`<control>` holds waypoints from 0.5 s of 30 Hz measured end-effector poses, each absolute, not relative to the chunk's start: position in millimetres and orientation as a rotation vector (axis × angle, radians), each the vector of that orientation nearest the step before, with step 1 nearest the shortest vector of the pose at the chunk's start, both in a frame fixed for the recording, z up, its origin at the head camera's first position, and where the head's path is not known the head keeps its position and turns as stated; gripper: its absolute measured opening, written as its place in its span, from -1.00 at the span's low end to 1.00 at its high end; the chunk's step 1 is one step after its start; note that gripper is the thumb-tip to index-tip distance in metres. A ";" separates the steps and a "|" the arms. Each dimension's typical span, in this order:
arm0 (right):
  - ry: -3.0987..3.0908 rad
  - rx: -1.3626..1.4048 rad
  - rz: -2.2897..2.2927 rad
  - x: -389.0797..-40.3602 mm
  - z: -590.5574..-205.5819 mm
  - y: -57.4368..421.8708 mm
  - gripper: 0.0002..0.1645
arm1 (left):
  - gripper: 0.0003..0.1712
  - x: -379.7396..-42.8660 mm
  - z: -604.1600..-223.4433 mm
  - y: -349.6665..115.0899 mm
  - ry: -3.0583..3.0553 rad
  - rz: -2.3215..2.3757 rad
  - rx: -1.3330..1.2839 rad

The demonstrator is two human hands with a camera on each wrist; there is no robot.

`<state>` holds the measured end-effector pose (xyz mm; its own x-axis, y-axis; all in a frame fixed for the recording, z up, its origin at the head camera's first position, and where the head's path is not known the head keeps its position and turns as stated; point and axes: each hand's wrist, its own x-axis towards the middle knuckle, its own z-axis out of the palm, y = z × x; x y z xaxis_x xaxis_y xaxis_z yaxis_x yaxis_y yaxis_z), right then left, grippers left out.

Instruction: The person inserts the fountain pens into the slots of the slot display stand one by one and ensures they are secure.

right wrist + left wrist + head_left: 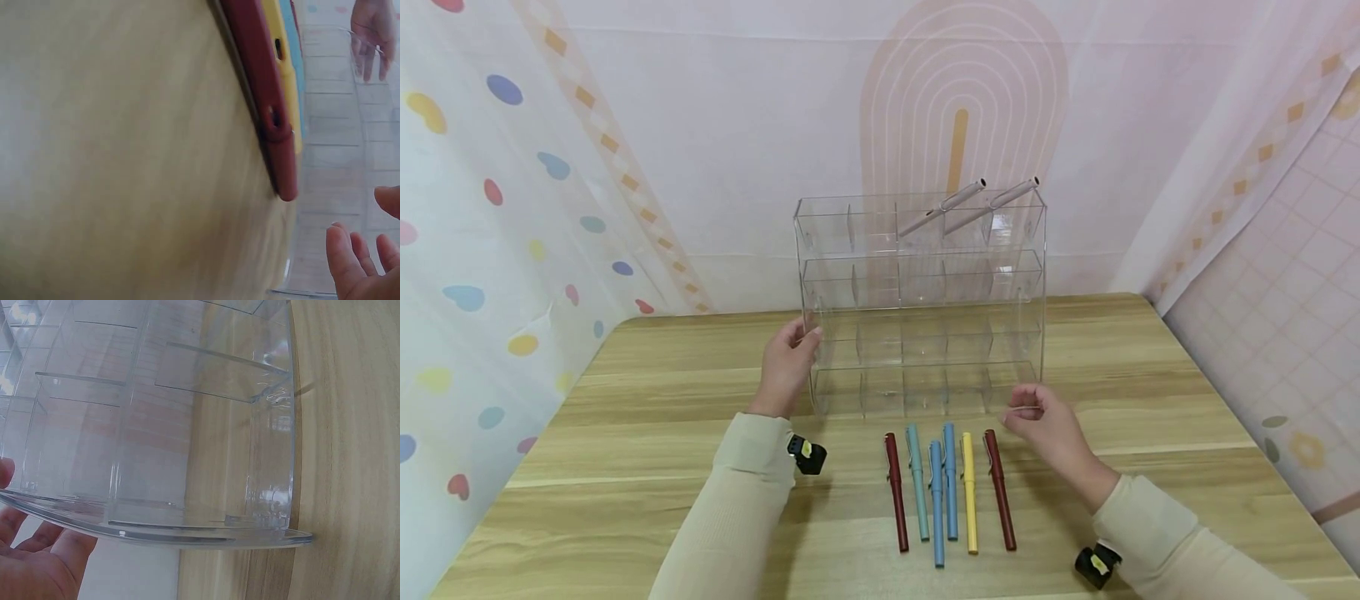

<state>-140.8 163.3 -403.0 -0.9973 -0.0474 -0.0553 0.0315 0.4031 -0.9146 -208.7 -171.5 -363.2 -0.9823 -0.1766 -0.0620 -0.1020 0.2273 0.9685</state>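
A clear acrylic tiered rack [883, 392] with divided compartments stands upright on the table. My left hand [788, 362] grips its left side panel, the thumb on the inner face and fingers outside in the left wrist view. Close by the rack's lower right corner is my right hand [1041, 421], fingers loosely bent and holding nothing. Two pale pens [1011, 196] lean in the top tier. In front of the rack lie a dark red pen [897, 492], a teal pen [919, 483], two blue pens [937, 504], a yellow pen [970, 492] and another dark red pen [1000, 492].
The wood-grain table [647, 467] reaches back to a patterned cloth backdrop [760, 150]. Similar cloths hang along the left and right sides. A small black camera [807, 455] is on the left wrist, another black camera [1097, 565] on the right.
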 end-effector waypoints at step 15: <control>2.524 -0.020 -1.549 -136.8 -415.4 156.3 -0.47 | -0.50 -209.6 -362.9 -171.3 -2.439 -1.871 0.288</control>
<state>-136.8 156.3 -415.4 -0.9838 -0.1048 -0.1455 0.0823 0.4572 -0.8856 -209.6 -171.3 -362.9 -0.9811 -0.1802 -0.0698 -0.1141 0.2488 0.9618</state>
